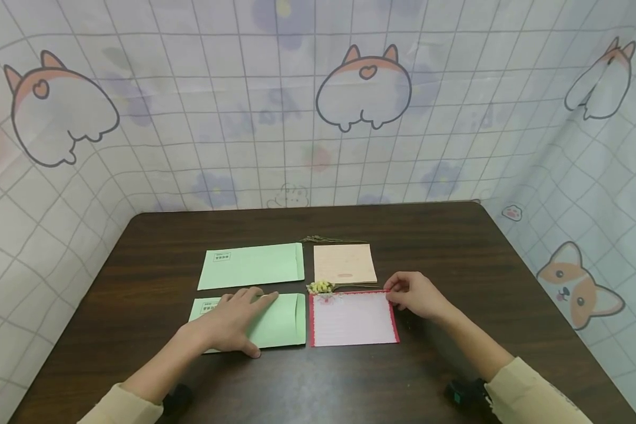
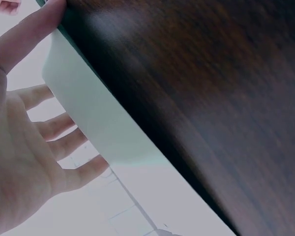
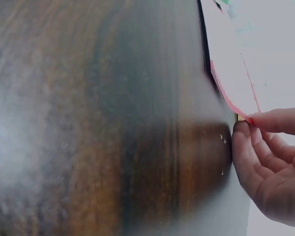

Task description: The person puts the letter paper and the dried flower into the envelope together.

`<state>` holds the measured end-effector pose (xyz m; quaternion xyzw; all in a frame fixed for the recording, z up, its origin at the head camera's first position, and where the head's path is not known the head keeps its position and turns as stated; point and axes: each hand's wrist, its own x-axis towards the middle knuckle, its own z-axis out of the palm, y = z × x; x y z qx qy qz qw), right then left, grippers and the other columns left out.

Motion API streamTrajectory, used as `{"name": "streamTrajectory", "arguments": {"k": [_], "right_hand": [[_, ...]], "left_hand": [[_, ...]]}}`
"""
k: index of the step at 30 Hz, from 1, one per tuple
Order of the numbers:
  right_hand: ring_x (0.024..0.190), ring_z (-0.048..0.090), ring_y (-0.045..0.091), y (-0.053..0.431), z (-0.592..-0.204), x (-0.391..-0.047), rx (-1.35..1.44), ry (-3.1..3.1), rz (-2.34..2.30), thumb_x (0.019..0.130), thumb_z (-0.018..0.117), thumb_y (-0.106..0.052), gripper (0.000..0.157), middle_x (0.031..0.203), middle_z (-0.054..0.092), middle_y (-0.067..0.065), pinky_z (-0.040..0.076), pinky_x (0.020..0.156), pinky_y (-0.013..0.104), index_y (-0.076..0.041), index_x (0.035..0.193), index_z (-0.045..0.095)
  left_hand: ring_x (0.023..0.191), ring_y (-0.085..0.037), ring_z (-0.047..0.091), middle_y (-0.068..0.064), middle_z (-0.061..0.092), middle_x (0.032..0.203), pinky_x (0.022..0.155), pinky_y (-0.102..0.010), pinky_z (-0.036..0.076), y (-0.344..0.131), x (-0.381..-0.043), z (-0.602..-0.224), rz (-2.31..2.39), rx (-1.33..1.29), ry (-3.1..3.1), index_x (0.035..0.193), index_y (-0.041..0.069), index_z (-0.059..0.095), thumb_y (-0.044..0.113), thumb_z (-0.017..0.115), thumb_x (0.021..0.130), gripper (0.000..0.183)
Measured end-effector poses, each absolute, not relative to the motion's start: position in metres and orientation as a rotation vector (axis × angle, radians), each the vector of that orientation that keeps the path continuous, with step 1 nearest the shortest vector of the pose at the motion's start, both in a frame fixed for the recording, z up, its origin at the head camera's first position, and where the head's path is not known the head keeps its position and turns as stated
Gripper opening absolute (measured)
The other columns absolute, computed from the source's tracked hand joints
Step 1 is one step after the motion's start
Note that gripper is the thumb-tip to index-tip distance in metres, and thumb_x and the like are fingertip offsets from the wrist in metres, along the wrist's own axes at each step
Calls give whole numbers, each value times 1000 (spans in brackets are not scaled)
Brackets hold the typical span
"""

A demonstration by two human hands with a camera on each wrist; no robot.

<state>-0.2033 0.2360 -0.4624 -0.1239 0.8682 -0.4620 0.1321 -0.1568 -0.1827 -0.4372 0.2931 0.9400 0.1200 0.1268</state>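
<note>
My left hand (image 1: 235, 321) rests spread on the nearer of two light green envelopes (image 1: 281, 321). In the left wrist view its thumb (image 2: 29, 34) lies at that envelope's near edge and the fingers stretch across it. With thumb and fingertips, my right hand (image 1: 414, 294) pinches the upper right corner of a red-bordered sheet of letter paper (image 1: 355, 321). The right wrist view shows that corner of the letter paper (image 3: 231, 73) bent up between the fingertips. A yellow dried flower sprig (image 1: 320, 287) lies along the sheet's top edge.
Behind lies the second green envelope (image 1: 251, 268), with a beige sheet (image 1: 344, 263) to its right. A thin dried stem (image 1: 323, 239) lies along the beige sheet's back edge. All are on a dark wooden table (image 1: 429, 235), with a patterned cloth (image 1: 244, 118) hanging around it.
</note>
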Motion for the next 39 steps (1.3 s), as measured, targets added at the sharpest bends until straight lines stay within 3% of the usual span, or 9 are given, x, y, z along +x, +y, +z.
{"name": "streamTrajectory", "arguments": {"k": [7, 20, 39], "right_hand": [[80, 68, 25, 240, -462, -200, -305, 2386, -1520, 97, 68, 0, 16, 94, 67, 17, 61, 74, 39, 8, 111, 66], [86, 68, 26, 247, -463, -205, -257, 2293, -1654, 96, 69, 0, 19, 96, 68, 16, 60, 80, 38, 9, 112, 65], [82, 70, 26, 224, -468, -202, -302, 2256, -1656, 96, 69, 1, 18, 94, 69, 17, 61, 78, 40, 10, 110, 65]], "left_hand": [[135, -35, 42, -16, 45, 144, 100, -63, 36, -181, -157, -435, 356, 852, 2733, 158, 9, 38, 38, 95, 71, 108], [134, -35, 43, -16, 46, 143, 100, -63, 36, -181, -155, -439, 378, 843, 2751, 158, 7, 40, 37, 96, 69, 109], [135, -35, 42, -15, 46, 144, 101, -62, 35, -185, -154, -440, 386, 833, 2764, 157, 8, 40, 36, 95, 70, 107]]}}
